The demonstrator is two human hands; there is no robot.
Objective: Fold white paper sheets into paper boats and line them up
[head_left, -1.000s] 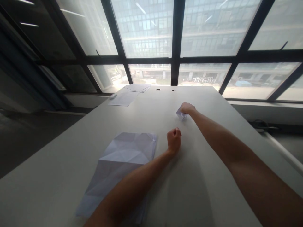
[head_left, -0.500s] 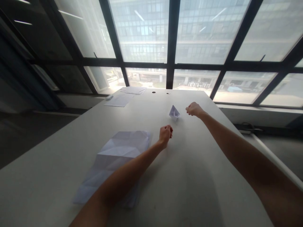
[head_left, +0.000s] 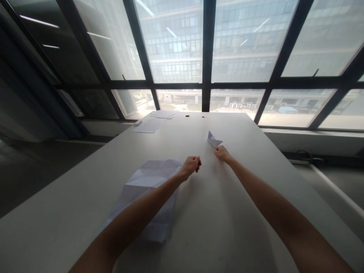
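- Right hand (head_left: 222, 153): the grip is drawn in, fingers curled and pressed together, thumb against forefinger. It pinches nothing that I can see. It rests low on the table (head_left: 244, 212), right of centre.
- Folded paper piece (head_left: 213, 139): small, pointed and boat-like. It stands on the table just beyond the right hand's fingertips. Touching or a hair apart, cannot tell. It stands free, not held.
- Left hand (head_left: 191, 165): the grip is a loose fist, closed on nothing visible. It sits near the right hand, to its left, forearm laid along the table.
- Creased sheets (head_left: 148, 185): white paper with fold lines, lying flat just left of the left hand and partly under that forearm. There looks to be more than one sheet; the count is unclear.
- Judgement: paper-folding work, at a pause between handlings. One folded piece is set down and neither hand is on the flat paper.
- Judgement: lifting the folded piece would call for a light pinch at its base, since thin paper crushes and tips easily. Taking one creased sheet would call for sliding the top one off with the left fingertips.
- Containers: none in view. Everything lies straight on the table.
- Far left of the table: loose papers (head_left: 163, 114) and a single sheet (head_left: 146, 126). Two small round holes (head_left: 187, 115) show in the far table top.
- Beyond: large windows (head_left: 176, 41) with dark frames.
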